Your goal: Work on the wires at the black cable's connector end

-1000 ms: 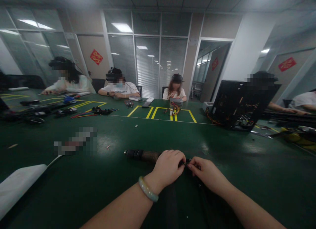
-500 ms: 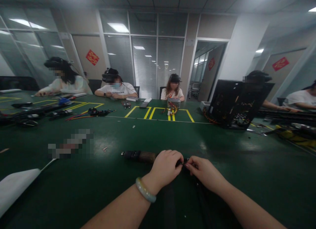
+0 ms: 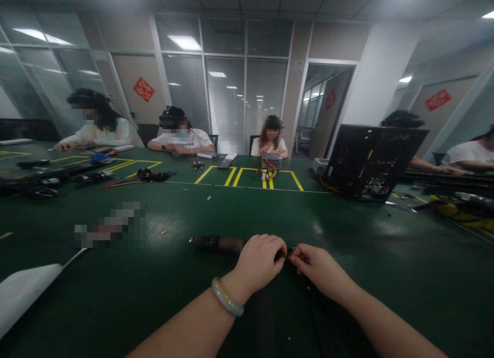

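A dark cylindrical tool (image 3: 227, 245) with a brown middle section and a metal tip lies on the green table, tip pointing left. My left hand (image 3: 260, 260), with a pale bangle (image 3: 227, 297) at the wrist, curls closed over its right end. Close against it, my right hand (image 3: 318, 268) is closed, thumb and index finger pinched at a small dark part (image 3: 286, 254) between the hands. The fingers hide most of that part, so its kind cannot be made out. Below my right hand, a thin dark strip (image 3: 309, 288) runs toward me.
A black computer case (image 3: 370, 160) stands at the right rear. Cables (image 3: 150, 174) and dark parts lie at the left rear; more wires (image 3: 272, 170) are across the table. White sheet material (image 3: 29, 291) is at near left. Several people sit around the table, one opposite (image 3: 270, 139).
Both hands keep almost the same place and pose at the dark tool. The view has shifted only slightly.
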`<state>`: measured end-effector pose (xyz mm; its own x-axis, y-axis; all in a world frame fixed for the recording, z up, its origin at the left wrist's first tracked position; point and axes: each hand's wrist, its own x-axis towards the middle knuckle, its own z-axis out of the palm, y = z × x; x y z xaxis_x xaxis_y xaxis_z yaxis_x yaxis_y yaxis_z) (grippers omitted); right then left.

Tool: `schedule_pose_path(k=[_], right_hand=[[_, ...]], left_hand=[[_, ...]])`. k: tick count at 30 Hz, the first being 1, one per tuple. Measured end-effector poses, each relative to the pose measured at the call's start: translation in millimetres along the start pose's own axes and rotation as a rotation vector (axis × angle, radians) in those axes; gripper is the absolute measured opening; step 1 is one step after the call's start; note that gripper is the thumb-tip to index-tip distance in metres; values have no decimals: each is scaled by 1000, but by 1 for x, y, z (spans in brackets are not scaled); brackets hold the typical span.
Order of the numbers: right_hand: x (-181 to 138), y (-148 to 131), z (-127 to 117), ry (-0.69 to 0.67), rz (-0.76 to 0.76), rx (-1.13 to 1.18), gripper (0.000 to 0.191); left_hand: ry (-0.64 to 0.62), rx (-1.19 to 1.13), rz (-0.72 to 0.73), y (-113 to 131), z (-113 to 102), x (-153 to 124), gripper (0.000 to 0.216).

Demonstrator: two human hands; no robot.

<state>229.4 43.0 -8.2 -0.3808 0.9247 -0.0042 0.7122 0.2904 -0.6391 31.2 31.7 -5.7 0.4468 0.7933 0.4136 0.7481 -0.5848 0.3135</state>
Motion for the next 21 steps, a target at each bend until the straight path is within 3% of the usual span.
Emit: schedule_pose_path(k=[21], right_hand=[[-2,-2,-2,-11,10,-6,20]], left_hand=[[-16,21,-8,1,-1,0,9]])
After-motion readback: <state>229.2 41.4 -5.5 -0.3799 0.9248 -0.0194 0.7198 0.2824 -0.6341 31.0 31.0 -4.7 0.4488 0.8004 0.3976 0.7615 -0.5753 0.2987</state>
